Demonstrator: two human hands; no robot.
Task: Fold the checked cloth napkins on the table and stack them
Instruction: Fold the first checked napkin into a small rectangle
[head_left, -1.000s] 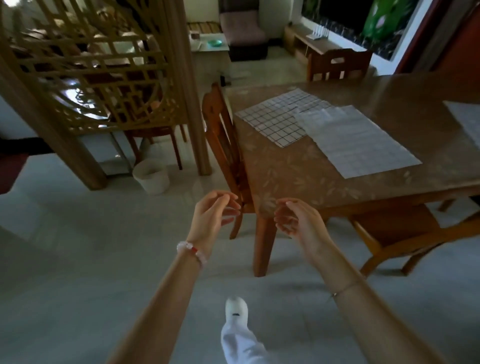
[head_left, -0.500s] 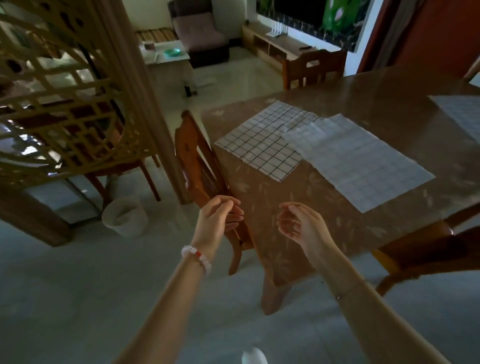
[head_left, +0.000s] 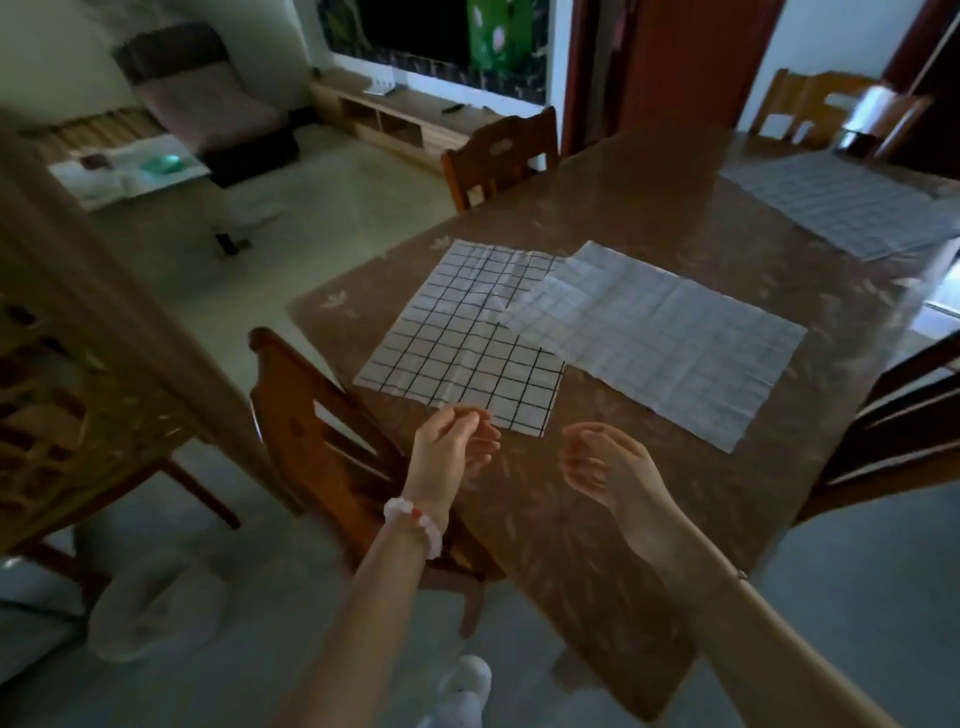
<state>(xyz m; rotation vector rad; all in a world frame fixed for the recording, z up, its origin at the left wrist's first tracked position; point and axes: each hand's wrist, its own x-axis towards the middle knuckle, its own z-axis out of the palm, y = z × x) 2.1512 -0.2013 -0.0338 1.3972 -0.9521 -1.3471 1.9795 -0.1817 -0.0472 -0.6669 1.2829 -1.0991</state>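
Left grip (head_left: 451, 448) and right grip (head_left: 605, 467) loosely curled, holding nothing, above bench (head_left: 545, 545) edge, near bold checked napkin (head_left: 457, 358), pale napkin (head_left: 665, 338) overlapping its corner, both flat

Over the last second the person stepped closer to the dark brown patterned wooden table (head_left: 649, 197). Both hands, which had hung over the floor short of its corner, came in over the tabletop. The left hand (head_left: 452, 447) arrived at the near edge of the white cloth napkin with bold black checks (head_left: 457, 353), and the right hand (head_left: 608, 467) drew up beside it. A pale grey checked napkin at the far right (head_left: 841, 208) came further into view.
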